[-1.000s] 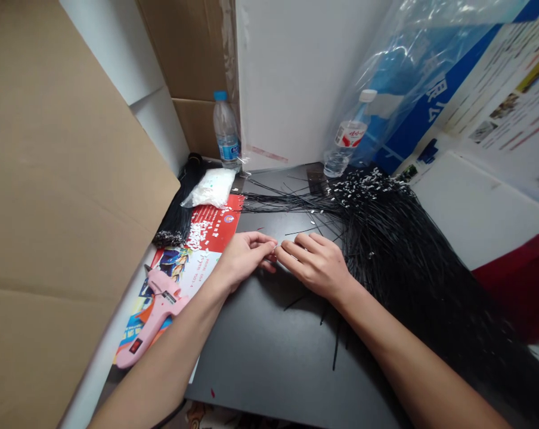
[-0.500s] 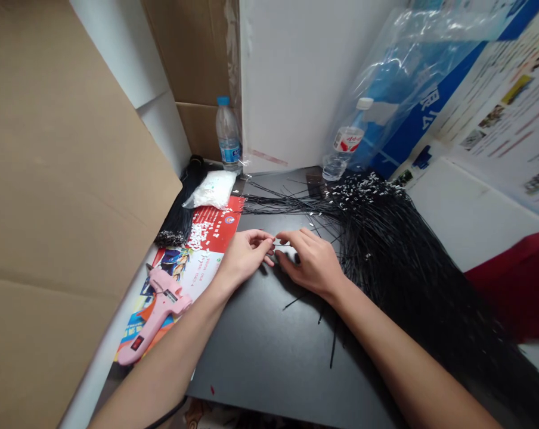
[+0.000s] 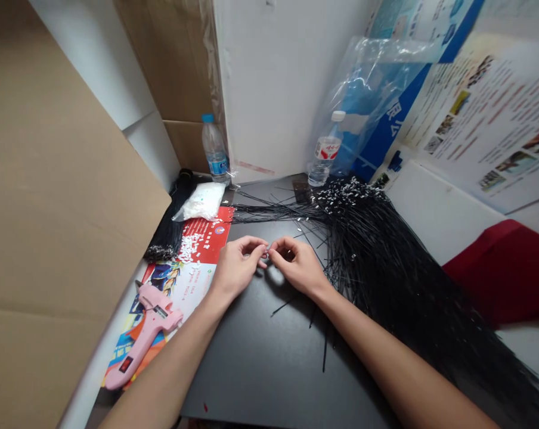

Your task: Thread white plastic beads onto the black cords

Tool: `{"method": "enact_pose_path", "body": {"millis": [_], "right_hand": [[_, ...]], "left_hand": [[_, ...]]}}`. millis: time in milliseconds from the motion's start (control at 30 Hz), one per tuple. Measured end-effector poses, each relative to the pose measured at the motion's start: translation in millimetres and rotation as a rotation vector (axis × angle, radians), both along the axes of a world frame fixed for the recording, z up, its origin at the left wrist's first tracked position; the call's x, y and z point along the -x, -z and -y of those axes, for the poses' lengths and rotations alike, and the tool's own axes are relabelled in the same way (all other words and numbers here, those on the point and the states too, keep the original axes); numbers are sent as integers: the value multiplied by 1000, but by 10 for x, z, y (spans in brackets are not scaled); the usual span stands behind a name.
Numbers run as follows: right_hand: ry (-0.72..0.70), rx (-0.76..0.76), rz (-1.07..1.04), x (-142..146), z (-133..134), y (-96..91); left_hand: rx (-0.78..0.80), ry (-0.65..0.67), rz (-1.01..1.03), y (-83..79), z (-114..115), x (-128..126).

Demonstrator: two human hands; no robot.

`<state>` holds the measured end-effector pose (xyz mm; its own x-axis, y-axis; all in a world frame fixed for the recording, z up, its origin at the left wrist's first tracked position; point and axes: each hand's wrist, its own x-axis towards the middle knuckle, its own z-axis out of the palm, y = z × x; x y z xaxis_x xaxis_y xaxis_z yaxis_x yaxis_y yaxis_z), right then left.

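Observation:
My left hand [image 3: 237,268] and my right hand [image 3: 296,265] meet fingertip to fingertip over a black mat [image 3: 269,357], both pinched on a tiny white piece [image 3: 266,254] too small to name. A thin black strand seems to run from the pinch under my right hand. Right of my right hand spreads a large heap of thin black strands [image 3: 386,262] with small white tips at the far end. Loose white bits [image 3: 189,245] lie on a red leaflet [image 3: 207,235] left of my left hand.
A pink glue gun [image 3: 142,336] lies at the near left on a printed sheet. A bundle of black strands [image 3: 171,223] and a bag of white pieces [image 3: 202,202] sit at the far left. Two water bottles [image 3: 214,149] [image 3: 323,156] stand at the back. Cardboard [image 3: 55,196] walls the left; red cloth [image 3: 506,268] lies right.
My right hand has curled from lying flat into a pinch against my left fingertips. Both hands have lifted slightly and the view has shifted a little left and down.

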<state>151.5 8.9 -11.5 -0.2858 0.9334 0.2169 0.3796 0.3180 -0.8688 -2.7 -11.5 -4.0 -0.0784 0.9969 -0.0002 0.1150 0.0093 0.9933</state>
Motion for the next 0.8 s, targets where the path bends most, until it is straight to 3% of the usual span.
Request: {"method": "enact_pose_path", "body": {"millis": [433, 800], "right_hand": [[38, 53, -63, -6, -16, 30], [42, 32, -42, -4, -25, 29]], "left_hand": [[136, 39, 219, -14, -6, -5], [141, -25, 299, 51, -7, -112]]}}
